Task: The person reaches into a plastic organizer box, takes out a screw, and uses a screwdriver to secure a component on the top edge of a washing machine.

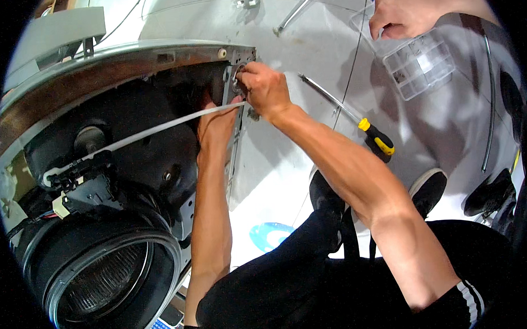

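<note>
An opened washing machine lies at the left, its dark cabinet [174, 98] exposed and its round door opening [105, 277] facing up near the lower left. My right hand [265, 90] is at the metal edge panel [233, 122], thumb and fingertips pinched at a small fitting that I cannot make out. My left hand [217, 121] reaches inside the cabinet behind that same panel. Its thumb tip shows by the panel, while the other fingers are hidden. A thin white rod [158, 129] runs from a black latch-like assembly [93, 191] to just below my hands.
On the tiled floor lies a screwdriver [378, 138] with a yellow and black handle. Another person's hand [406, 11] is over a clear compartment box [422, 69]. A metal bar [297, 11], a dark hose [489, 107] and a blue-white round object [270, 236] are also there.
</note>
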Motion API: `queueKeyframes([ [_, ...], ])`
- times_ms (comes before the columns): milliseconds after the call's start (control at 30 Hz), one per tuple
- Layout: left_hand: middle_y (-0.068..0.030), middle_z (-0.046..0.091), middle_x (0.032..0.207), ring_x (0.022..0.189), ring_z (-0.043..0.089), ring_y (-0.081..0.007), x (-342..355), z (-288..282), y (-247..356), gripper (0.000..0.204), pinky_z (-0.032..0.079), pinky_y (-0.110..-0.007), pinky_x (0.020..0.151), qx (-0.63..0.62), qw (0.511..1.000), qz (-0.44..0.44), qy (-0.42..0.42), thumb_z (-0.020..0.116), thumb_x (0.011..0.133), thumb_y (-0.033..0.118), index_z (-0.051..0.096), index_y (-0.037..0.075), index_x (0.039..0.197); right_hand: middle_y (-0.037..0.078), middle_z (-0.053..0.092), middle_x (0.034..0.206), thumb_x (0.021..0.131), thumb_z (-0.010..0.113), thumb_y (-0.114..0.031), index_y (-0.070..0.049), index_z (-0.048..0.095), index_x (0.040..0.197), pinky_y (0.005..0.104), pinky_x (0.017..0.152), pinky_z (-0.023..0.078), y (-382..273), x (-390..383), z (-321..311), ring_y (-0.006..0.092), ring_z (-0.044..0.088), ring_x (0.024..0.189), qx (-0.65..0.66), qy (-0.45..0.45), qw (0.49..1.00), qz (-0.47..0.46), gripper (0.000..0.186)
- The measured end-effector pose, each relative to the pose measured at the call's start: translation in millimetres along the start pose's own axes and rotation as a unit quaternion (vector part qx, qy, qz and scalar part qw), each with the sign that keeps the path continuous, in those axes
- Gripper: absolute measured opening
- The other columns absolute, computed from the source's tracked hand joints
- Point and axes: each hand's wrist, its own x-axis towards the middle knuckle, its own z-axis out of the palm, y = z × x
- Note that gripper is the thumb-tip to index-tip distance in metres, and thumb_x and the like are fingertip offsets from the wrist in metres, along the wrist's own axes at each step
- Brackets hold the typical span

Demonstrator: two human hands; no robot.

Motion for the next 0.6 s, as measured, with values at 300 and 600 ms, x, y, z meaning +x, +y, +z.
queueKeyframes([
  [300,-0.0088,0.064,0.073,0.067,0.057,-0.0131,-11.9,3.3,-9.2,0.023,0.044,-0.031,0.06,-0.124,0.991,0.048,0.007,0.068,0.081,0.021,0.065,-0.001,0.085,0.005,0.06,0.078,0.068,0.062,-0.006,-0.011,0.066,0.08,0.0374,0.06,0.049,5.5,5.1,-6.2,0.0262,0.06,0.072,-0.029,-0.054,0.998,-0.035,0.013],
  [600,-0.0215,0.063,0.076,0.069,0.062,-0.0316,3.2,5.2,-22.3,0.035,0.047,-0.04,0.063,0.041,0.999,-0.002,-0.006,0.065,0.081,0.03,0.061,-0.005,0.081,0.004,0.059,0.077,0.069,0.063,-0.008,-0.011,0.066,0.081,0.0376,0.06,0.049,3.3,5.0,-8.6,0.026,0.06,0.071,-0.045,-0.068,0.996,-0.038,0.013],
])
